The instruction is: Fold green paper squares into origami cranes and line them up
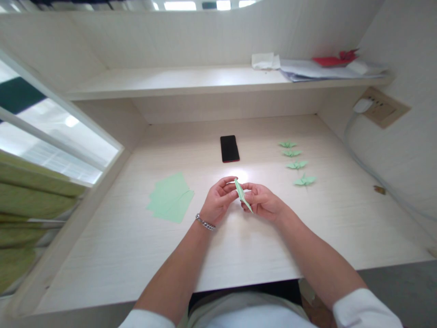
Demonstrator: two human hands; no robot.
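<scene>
Left fingers and right fingers pinch folded paper above a pale desk with 1 shelf.

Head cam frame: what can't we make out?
All in the head view:
- Folded green paper: far side, turned away; fingers of the left hand and right hand crowd its edges.
- Green sheets: exact count, hidden by overlap.
- Cable: where it ends, cut off by the right edge.
- Shelf papers: any writing, too small.
</scene>
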